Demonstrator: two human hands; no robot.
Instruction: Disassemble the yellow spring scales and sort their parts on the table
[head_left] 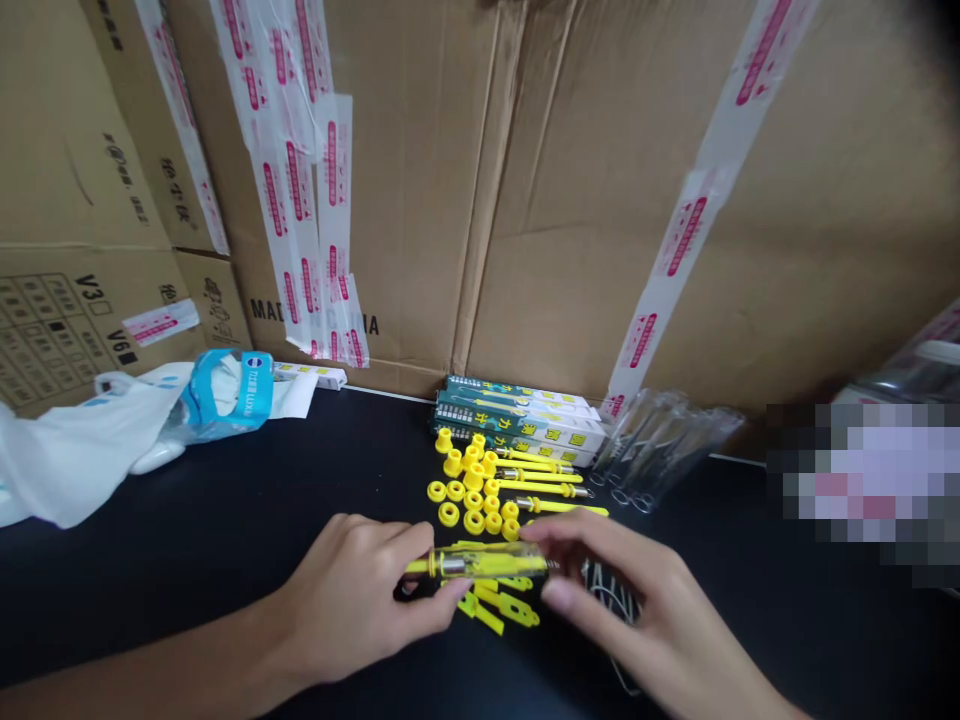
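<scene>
A tubular spring scale point(491, 562), a clear tube with yellow and silver parts inside, lies level across both hands. The thumb and forefinger of my left hand point(367, 590) are closed on its left end. At the tube's right end my right hand point(622, 590) has its fingertips around it; the exact contact there is blurred. Below the tube lie flat yellow plastic pieces point(510, 606), partly hidden. Just beyond are several yellow caps and rings point(473, 500). To their right lie yellow rods with metal springs point(547, 488). Wire hooks point(611, 600) lie partly behind my right hand.
Green and white printed boxes point(517, 425) are stacked against the cardboard wall point(390, 200). Clear plastic tubes point(664, 450) stand right of them. White plastic bags point(97, 430) and a blue-and-white packet point(229, 390) lie on the black tabletop point(360, 465) at left. A blurred-out area covers the far right.
</scene>
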